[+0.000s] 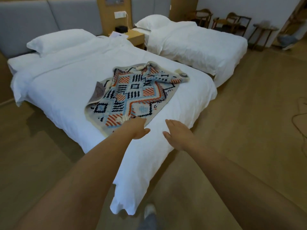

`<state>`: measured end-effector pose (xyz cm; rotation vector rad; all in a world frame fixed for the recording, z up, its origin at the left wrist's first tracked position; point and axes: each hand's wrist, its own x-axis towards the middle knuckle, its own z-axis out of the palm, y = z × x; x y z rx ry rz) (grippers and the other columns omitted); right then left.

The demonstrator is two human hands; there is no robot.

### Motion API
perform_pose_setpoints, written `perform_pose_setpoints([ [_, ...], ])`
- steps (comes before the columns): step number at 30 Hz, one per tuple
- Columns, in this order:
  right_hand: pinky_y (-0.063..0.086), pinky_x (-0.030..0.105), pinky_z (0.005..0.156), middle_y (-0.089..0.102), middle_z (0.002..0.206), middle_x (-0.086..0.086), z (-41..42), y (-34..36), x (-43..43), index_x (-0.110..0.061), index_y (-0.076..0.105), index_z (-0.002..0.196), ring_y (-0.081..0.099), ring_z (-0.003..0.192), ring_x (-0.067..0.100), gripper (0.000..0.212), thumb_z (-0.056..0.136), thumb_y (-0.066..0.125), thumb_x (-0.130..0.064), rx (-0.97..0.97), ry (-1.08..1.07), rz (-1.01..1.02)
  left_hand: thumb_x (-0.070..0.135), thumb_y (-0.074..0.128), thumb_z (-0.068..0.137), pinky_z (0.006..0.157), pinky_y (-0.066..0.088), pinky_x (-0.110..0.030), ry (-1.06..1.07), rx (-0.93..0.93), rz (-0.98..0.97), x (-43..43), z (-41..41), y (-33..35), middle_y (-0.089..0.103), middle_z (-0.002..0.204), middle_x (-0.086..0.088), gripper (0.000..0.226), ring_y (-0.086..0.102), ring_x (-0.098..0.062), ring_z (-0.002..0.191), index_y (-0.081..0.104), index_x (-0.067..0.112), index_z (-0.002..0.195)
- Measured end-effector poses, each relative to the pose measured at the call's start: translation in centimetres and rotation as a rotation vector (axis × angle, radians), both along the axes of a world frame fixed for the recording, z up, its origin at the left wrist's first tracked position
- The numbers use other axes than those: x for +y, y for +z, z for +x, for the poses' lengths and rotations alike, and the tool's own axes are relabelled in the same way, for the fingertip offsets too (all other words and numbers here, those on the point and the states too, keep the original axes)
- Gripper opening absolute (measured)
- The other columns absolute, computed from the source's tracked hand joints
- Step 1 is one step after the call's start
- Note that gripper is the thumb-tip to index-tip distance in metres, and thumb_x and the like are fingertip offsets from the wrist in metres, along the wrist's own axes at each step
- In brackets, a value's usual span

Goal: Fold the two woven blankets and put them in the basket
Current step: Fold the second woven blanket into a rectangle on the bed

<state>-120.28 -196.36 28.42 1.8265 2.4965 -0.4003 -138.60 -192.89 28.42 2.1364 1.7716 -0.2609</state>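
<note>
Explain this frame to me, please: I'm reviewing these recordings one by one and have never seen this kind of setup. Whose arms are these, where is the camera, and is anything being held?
There is no machine here. The single picture comes from a wide-angle camera worn on a person's head, looking forward and down, so both bare arms reach in from the bottom. The left hand rests at the near edge of a patterned woven blanket, by a white tassel; whether it has gripped the fabric cannot be told. The right hand is open, hovering over the white bed beside the blanket, holding nothing. The blanket lies spread, rumpled, not yet folded. A second bed stands behind. Only one blanket shows, and no basket is in view.
</note>
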Motion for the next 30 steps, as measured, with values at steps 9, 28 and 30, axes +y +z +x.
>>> perform_pose_setpoints([
  [9,0.014,0.032,0.115,0.018,0.155,0.011,6.2,0.4,17.9,-0.008,0.011,0.147,0.016,0.143,0.025,0.060,0.099,0.031,-0.037,0.020,-0.010,-0.031,0.045,0.041,0.095,0.109,0.031,-0.041,0.000,-0.017,-0.024,19.5,6.8,-0.7,0.026,0.153,-0.010,0.063,0.032,-0.029,0.137,0.024,0.012,0.146],
  [28,0.034,0.038,0.103,0.044,0.139,0.013,21.3,0.3,55.6,-0.010,0.038,0.135,0.041,0.125,0.029,0.045,0.096,0.041,-0.032,0.079,0.195,-0.019,0.043,0.045,0.094,0.106,0.033,-0.042,0.233,-0.040,-0.036,52.9,19.6,-1.5,0.024,0.154,-0.010,0.064,0.033,-0.030,0.136,0.022,0.014,0.146],
  [30,0.039,0.039,0.095,0.049,0.131,0.014,20.6,-0.4,60.0,-0.009,0.043,0.127,0.046,0.117,0.030,0.039,0.095,0.040,-0.031,0.069,0.224,-0.025,0.043,0.044,0.094,0.106,0.033,-0.042,0.268,-0.033,-0.036,56.5,19.3,-1.7,0.024,0.154,-0.010,0.064,0.032,-0.030,0.136,0.021,0.014,0.147],
])
